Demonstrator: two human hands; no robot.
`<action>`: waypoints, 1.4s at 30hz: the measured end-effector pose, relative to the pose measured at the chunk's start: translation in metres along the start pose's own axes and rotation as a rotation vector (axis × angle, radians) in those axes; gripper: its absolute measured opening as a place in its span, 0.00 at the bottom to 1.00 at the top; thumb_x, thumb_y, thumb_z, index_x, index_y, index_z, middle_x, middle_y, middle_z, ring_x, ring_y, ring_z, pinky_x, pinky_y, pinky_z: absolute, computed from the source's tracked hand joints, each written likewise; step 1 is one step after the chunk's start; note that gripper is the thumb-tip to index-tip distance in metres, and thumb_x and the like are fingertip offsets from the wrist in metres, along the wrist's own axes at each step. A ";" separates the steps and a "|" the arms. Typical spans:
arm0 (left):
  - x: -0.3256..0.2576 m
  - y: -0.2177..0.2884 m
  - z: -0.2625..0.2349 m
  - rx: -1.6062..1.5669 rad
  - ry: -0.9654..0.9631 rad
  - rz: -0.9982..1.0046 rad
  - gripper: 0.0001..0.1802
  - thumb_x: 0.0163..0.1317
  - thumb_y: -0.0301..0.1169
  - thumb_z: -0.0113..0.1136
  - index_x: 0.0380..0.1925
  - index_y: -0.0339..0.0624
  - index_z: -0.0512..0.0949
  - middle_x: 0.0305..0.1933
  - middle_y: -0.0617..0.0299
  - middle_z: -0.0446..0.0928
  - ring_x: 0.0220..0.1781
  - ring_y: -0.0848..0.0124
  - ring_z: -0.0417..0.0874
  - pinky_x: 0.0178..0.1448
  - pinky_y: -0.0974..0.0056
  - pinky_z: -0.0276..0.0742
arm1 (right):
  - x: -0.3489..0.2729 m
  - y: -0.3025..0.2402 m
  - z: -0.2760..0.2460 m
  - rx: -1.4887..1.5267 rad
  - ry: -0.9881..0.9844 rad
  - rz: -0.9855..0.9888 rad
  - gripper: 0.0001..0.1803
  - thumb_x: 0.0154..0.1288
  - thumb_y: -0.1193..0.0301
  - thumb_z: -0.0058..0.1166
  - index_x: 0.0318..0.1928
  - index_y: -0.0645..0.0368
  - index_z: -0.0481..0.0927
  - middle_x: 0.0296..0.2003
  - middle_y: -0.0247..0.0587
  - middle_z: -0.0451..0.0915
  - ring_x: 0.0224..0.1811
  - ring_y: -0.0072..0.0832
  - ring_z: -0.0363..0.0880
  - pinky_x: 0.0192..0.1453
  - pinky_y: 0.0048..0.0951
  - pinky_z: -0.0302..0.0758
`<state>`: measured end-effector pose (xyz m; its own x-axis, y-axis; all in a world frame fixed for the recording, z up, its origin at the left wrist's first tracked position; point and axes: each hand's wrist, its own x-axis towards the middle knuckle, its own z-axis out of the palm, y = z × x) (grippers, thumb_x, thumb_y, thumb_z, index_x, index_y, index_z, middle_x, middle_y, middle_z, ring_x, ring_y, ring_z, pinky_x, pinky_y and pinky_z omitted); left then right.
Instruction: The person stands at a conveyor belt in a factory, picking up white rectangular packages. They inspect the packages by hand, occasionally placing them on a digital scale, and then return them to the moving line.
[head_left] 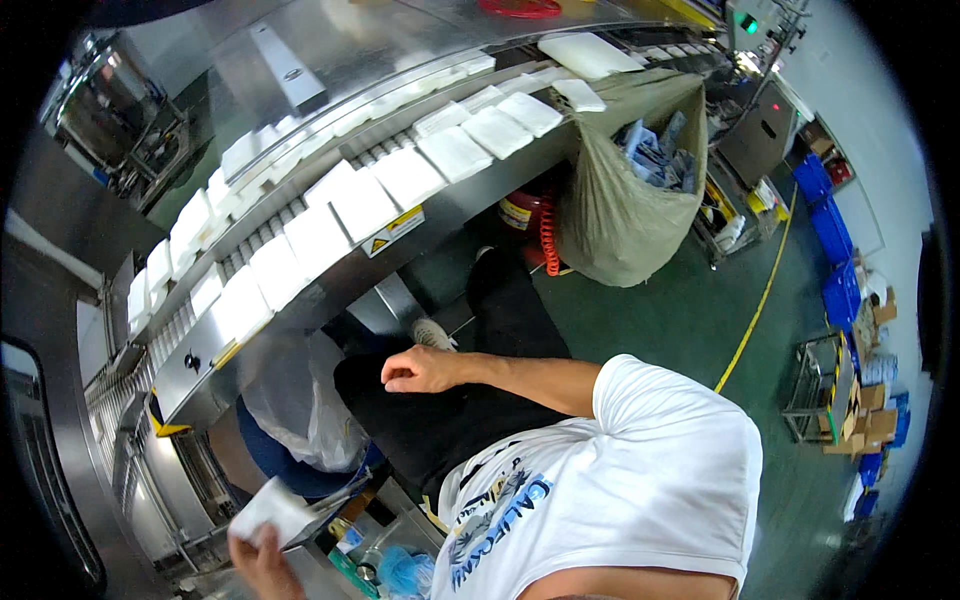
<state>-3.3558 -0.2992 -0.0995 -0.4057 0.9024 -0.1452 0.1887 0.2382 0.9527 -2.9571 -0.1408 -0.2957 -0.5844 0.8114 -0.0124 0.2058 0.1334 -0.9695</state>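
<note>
My left hand [262, 565] is at the lower left edge and grips a flat white square pad [272, 508] by its lower side. My right hand [422, 370] rests on my thigh in black trousers [440, 420], fingers curled with nothing in them. Ahead of my knees a steel conveyor [330, 285] runs diagonally and carries rows of several similar white pads [365, 205]. Both hands are below and apart from the conveyor.
A white plastic bag [300, 400] hangs under the conveyor by my knee. An olive sack [620, 215] with blue items hangs at the conveyor's far end, beside a red coiled hose [547, 235]. Blue crates [830, 235], cardboard boxes and a yellow floor line [760, 300] lie to the right.
</note>
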 end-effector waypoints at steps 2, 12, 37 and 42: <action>0.002 0.040 0.066 0.083 -0.289 0.054 0.18 0.62 0.25 0.73 0.50 0.35 0.79 0.47 0.63 0.81 0.49 0.73 0.80 0.53 0.68 0.75 | -0.008 -0.005 -0.004 -0.066 0.001 0.024 0.17 0.76 0.61 0.62 0.53 0.62 0.83 0.41 0.44 0.88 0.43 0.31 0.87 0.50 0.34 0.82; 0.050 0.067 0.179 -0.143 -0.723 0.324 0.09 0.64 0.28 0.71 0.40 0.39 0.82 0.40 0.62 0.83 0.39 0.73 0.83 0.45 0.67 0.77 | -0.064 -0.002 -0.033 -0.073 0.191 0.209 0.16 0.77 0.61 0.61 0.53 0.62 0.84 0.40 0.41 0.89 0.41 0.27 0.88 0.47 0.32 0.83; 0.050 0.003 0.410 -1.376 -1.171 -0.469 0.14 0.75 0.46 0.56 0.49 0.52 0.79 0.50 0.61 0.79 0.53 0.64 0.79 0.56 0.57 0.77 | -0.116 -0.159 -0.126 0.305 0.532 -0.205 0.15 0.81 0.68 0.53 0.58 0.65 0.82 0.44 0.36 0.84 0.46 0.21 0.82 0.54 0.26 0.80; 0.050 -0.013 0.422 -1.226 -1.192 -0.250 0.11 0.74 0.45 0.58 0.38 0.54 0.73 0.39 0.66 0.70 0.44 0.69 0.73 0.50 0.60 0.73 | -0.103 -0.175 -0.115 0.162 0.450 -0.219 0.26 0.69 0.56 0.70 0.53 0.66 0.80 0.43 0.35 0.79 0.44 0.21 0.79 0.50 0.24 0.78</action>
<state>-3.0011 -0.1055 -0.2315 0.6227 0.7720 0.1278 -0.7366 0.5233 0.4285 -2.8428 -0.1829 -0.0965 -0.1977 0.9432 0.2671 -0.0282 0.2669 -0.9633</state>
